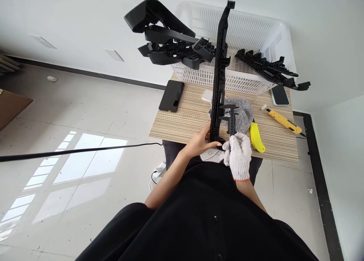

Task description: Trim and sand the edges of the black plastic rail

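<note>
My bare left hand (201,143) grips the near end of a long black plastic trim part (219,75), which stands up and away from me over the table. In my right hand (238,155), which wears a white knit glove with an orange cuff, is a dark caliper (232,121). The caliper's jaws point left and reach the right side of the trim part; whether they clamp it I cannot tell. Behind the caliper lies a grey cloth (243,111). A yellow brush (256,138) rests just right of the gloved hand.
A white plastic basket (280,45) at the back holds several black plastic parts (170,45) jutting over its rim. On the striped wooden table (182,126) lie a black phone (171,96), a second phone (280,95) and a yellow rotary tool (284,121). A power strip (160,168) sits below.
</note>
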Motion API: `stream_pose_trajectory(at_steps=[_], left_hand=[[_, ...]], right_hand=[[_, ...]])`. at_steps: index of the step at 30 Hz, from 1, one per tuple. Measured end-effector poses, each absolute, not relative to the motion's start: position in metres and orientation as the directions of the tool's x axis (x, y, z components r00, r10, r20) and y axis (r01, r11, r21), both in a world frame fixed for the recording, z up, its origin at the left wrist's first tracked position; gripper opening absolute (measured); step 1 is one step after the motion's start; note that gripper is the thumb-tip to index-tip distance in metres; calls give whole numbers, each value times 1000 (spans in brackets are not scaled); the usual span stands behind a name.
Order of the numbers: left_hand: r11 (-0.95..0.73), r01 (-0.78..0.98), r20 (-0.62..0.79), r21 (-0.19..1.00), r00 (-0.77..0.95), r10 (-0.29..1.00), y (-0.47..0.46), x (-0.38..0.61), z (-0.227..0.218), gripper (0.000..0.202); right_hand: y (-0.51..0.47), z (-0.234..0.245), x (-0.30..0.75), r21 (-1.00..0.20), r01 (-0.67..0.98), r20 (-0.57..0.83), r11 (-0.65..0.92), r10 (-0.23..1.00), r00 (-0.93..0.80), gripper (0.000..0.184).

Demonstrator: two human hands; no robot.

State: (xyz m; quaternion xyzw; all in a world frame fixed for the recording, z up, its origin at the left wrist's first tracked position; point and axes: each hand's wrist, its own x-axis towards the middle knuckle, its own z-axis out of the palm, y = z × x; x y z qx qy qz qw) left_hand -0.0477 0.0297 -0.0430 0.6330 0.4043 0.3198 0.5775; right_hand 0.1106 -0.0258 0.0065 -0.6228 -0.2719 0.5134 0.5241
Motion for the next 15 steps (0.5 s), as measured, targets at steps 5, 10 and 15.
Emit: stream_pose_trajectory(at_steps=[5, 10, 15], left_hand=[[-5, 130, -57, 991, 472, 880, 30, -47, -43, 89], [-16, 141, -53, 990, 466, 883, 31, -47, -43, 85], [-18, 119, -40, 993, 468, 883, 31, -47, -43, 82]], right_hand=[[-28, 6, 111, -929, -214, -359, -302, 874, 329, 37], [-26, 7, 111, -930, -204, -361, -307, 869, 339, 37], [-28, 14, 117, -942, -117, -334, -313, 881, 336, 39]])
